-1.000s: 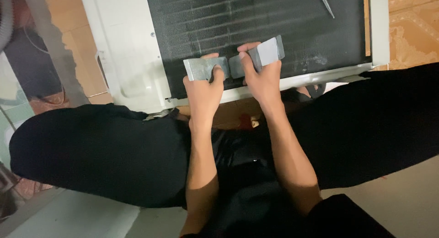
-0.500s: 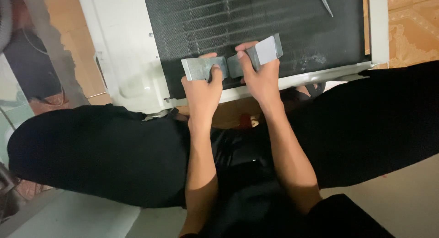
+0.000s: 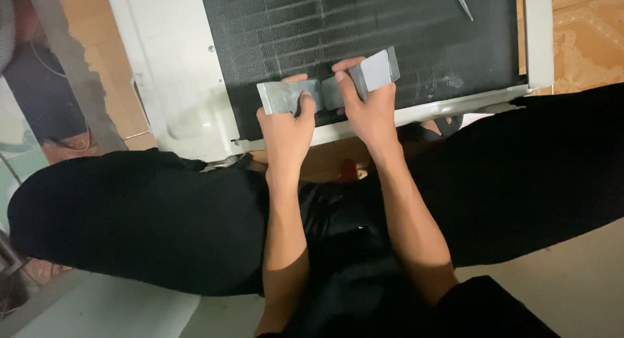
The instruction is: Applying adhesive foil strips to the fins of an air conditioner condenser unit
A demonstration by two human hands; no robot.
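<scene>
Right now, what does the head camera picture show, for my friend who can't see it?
Two bare hands press a grey metal tool against the dark fins of a white unit lying on the floor. The left hand grips the tool's left end and the right hand its right end. The person squats in black trousers.

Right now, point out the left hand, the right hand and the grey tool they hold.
Left hand point(image 3: 286, 127), head view, back of the hand.
Right hand point(image 3: 372, 114), head view, back of the hand.
Grey tool point(image 3: 377, 70), head view, its flat right end.
</scene>
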